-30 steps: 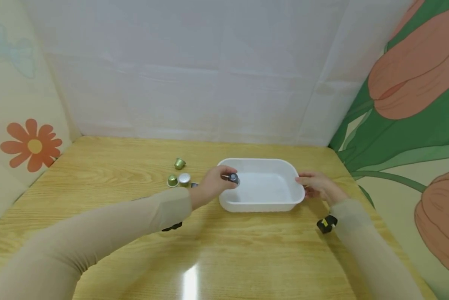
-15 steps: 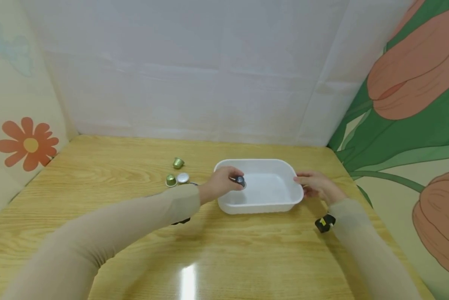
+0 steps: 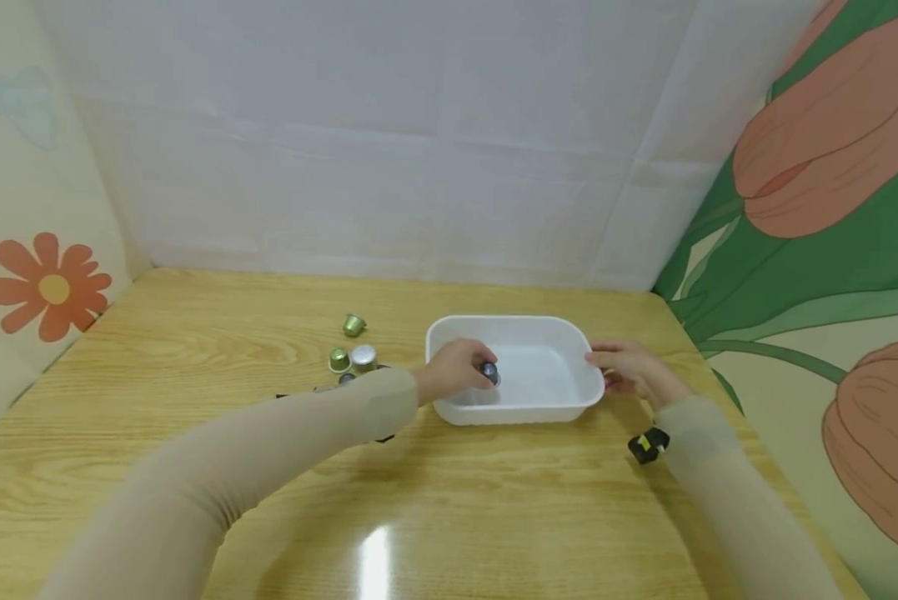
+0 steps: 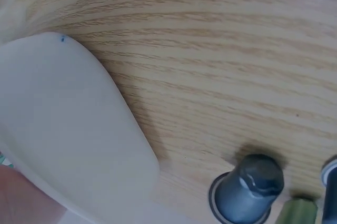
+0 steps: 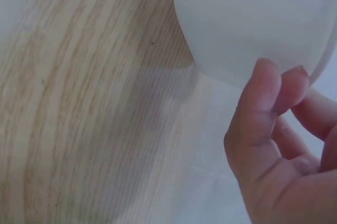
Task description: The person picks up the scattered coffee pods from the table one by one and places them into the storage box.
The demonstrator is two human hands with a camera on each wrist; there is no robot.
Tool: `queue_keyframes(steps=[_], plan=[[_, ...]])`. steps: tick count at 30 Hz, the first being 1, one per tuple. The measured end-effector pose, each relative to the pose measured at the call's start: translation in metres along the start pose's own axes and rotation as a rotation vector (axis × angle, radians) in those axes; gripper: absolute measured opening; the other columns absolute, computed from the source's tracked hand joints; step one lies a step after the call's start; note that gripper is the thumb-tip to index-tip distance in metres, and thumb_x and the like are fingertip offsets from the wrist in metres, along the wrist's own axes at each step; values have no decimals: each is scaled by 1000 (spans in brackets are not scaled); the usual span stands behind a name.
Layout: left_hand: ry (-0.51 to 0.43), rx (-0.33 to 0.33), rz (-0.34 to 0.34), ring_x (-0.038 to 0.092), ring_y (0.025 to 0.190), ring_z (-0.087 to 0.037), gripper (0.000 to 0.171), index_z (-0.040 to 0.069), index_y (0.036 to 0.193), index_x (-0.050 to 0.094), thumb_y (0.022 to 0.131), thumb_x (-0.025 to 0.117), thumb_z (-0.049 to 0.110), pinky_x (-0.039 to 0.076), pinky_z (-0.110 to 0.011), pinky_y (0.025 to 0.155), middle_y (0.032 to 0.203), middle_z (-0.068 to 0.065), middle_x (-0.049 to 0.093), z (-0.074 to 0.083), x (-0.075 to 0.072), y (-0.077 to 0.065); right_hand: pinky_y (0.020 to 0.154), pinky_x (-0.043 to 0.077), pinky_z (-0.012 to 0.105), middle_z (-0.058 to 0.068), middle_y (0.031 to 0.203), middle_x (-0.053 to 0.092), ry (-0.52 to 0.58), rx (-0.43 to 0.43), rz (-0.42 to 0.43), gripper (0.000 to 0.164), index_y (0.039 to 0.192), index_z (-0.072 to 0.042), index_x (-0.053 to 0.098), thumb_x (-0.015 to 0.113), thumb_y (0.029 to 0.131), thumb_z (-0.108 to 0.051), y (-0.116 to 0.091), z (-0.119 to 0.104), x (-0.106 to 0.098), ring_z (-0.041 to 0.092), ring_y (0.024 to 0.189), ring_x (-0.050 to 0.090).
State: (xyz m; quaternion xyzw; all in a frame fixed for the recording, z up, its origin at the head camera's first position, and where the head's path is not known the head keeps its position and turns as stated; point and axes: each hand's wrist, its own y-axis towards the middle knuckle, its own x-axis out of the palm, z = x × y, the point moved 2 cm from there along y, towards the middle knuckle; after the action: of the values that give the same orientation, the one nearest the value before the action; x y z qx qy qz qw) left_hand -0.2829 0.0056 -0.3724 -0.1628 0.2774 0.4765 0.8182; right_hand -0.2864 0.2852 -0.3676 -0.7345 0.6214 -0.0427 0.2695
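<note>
My left hand reaches over the left rim of a white basin and pinches a dark coffee capsule inside it, low over the floor; whether the capsule touches the floor I cannot tell. In the left wrist view only a bit of the left hand shows behind the basin wall. My right hand grips the basin's right end, thumb over the rim. Seen from the right wrist, curled fingertips of the right hand press against the outer wall.
Left of the basin lie a tipped green capsule, an upright green capsule and a silver-topped capsule. Dark capsules lie nearby, partly hidden by the left sleeve in the head view. A white sheet hangs behind the table.
My left hand has moved right and slightly down, deeper into the basin, still pinching the dark capsule. The basin has shifted slightly left in view; the right hand keeps its grip.
</note>
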Motion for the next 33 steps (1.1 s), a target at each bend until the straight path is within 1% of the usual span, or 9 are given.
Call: queue_keyframes(steps=[5, 8, 13, 16, 21, 24, 28, 31, 33], plan=[[-10, 3, -3, 67, 98, -22, 35, -6, 108, 66, 76, 79, -3, 49, -24, 88, 103, -16, 71, -1, 4, 2, 56, 53, 24, 0, 78, 59, -4, 9, 7, 56, 146, 6, 31, 55, 100, -15, 3, 0, 0, 10, 58, 57], [-8, -1, -5, 67, 98, -21, 34, -6, 108, 66, 76, 79, -2, 49, -24, 89, 103, -15, 72, 1, 5, 2, 56, 53, 24, -1, 76, 59, -10, 10, 12, 55, 145, 6, 32, 54, 100, -14, 5, 2, -1, 10, 57, 57], [-21, -3, -26, 66, 97, -21, 33, -5, 107, 66, 76, 78, -3, 48, -24, 89, 102, -15, 72, 3, 8, 5, 55, 52, 23, -1, 77, 60, -9, 6, 11, 55, 145, 7, 31, 54, 100, -14, 5, 2, -1, 9, 57, 57], [-34, -18, -46, 66, 99, -21, 34, -5, 107, 66, 76, 77, -4, 47, -24, 90, 104, -15, 71, 3, 11, 7, 55, 52, 23, -1, 77, 59, -5, 6, 12, 55, 146, 7, 32, 54, 100, -14, 5, 2, 0, 9, 57, 57], [-36, -48, -58, 65, 100, -21, 35, -4, 108, 66, 75, 76, -6, 47, -26, 92, 105, -14, 71, 7, 15, 9, 55, 52, 23, -1, 75, 59, -4, 10, 19, 55, 145, 6, 32, 55, 99, -14, 5, 3, -1, 10, 56, 56], [-46, -65, -61, 64, 101, -23, 36, -5, 110, 66, 75, 75, -6, 47, -27, 94, 107, -15, 70, 10, 15, 10, 55, 52, 23, -1, 75, 59, -7, 7, 16, 55, 145, 7, 32, 54, 99, -14, 5, 3, -1, 9, 56, 56], [-67, -88, -69, 61, 109, -26, 38, -5, 116, 64, 79, 73, -4, 47, -30, 97, 114, -16, 68, 12, 15, 11, 55, 52, 23, -1, 76, 59, -9, 11, 19, 54, 144, 6, 33, 55, 99, -14, 5, 3, -1, 9, 56, 56], [-83, -84, -68, 60, 112, -28, 39, -5, 118, 63, 81, 72, -3, 47, -31, 97, 118, -16, 66, 11, 13, 12, 54, 52, 24, 0, 75, 58, -7, 12, 21, 54, 144, 6, 34, 55, 99, -14, 5, 3, -1, 10, 56, 56], [-110, -84, -63, 60, 112, -28, 38, -5, 119, 63, 81, 72, -2, 48, -31, 96, 118, -16, 66, 11, 11, 10, 55, 52, 24, 0, 75, 58, -11, 10, 18, 54, 145, 6, 33, 55, 99, -14, 5, 3, -1, 10, 56, 56]])
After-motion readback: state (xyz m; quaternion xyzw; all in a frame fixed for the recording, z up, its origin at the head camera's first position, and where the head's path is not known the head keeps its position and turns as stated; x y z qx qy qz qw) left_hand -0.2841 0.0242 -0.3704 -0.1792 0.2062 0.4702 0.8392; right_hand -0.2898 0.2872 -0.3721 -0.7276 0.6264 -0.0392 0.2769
